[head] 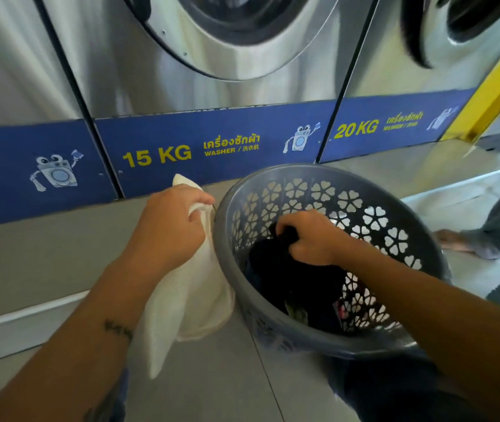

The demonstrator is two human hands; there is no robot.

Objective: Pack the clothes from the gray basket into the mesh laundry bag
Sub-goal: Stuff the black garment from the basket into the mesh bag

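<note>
Left hand [172, 222] holds mesh bag [192, 295]; right hand [309, 237] grips dark garment [285, 269] (in gray basket [422, 214])

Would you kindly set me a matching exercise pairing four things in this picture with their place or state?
1. mesh laundry bag
2. dark garment
3. gray basket
4. 15 KG label

A. on the blue strip
B. held by left hand
C. has flower-shaped holes
D. gripped by right hand

Pairs: 1-B, 2-D, 3-C, 4-A
</note>
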